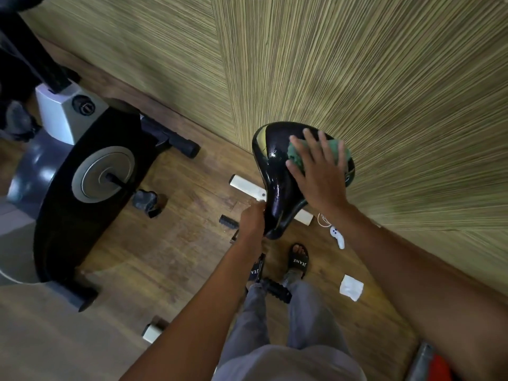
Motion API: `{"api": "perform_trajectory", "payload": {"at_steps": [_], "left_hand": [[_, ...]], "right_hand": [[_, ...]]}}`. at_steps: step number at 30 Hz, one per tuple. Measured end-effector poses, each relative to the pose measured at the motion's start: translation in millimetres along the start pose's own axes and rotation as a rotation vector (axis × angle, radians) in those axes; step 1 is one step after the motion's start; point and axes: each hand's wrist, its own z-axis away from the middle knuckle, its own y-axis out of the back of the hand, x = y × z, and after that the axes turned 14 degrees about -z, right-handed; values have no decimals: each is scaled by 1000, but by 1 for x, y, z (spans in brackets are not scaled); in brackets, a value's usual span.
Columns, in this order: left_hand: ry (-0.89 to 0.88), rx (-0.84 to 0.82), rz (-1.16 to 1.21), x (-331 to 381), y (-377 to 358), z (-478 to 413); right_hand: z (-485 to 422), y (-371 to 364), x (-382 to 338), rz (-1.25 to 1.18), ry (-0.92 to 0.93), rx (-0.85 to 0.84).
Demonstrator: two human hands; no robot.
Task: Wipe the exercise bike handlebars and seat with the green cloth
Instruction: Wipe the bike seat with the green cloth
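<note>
This looks like a room in a home. An exercise bike (pixel 82 171) stands on a wood floor (pixel 176 243) next to a wall (pixel 357 78) with stripy grass-like paper, and the person wears sandals (pixel 298 261) indoors.

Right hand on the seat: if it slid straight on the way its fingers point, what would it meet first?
Probably the wide back edge of the seat, then the striped wall. The right hand lies flat on the green cloth, fingers toward that wall; depth is unclear.
</note>
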Motion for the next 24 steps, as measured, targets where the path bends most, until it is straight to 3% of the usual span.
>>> {"api": "perform_trajectory", "payload": {"at_steps": [2, 4, 6, 11, 18, 21, 24], "left_hand": [[-26, 25, -29, -1, -4, 2], [-31, 35, -12, -1, -5, 4], [-34, 22, -29, -2, -4, 5], [-37, 26, -64, 4, -5, 14], [-92, 241, -138, 14, -10, 33], [-140, 376, -126, 19, -14, 46], [-279, 506, -70, 26, -21, 70]], "right_hand": [[24, -15, -22, 1, -29, 47], [52, -27, -37, 2, 192, -16], [45, -21, -22, 48, 279, -54], [-23, 0, 10, 3, -45, 42], [-3, 2, 6, 59, 1, 105], [-12, 31, -8, -155, -141, 116], [-33, 58, -30, -706, -422, -88]]}}
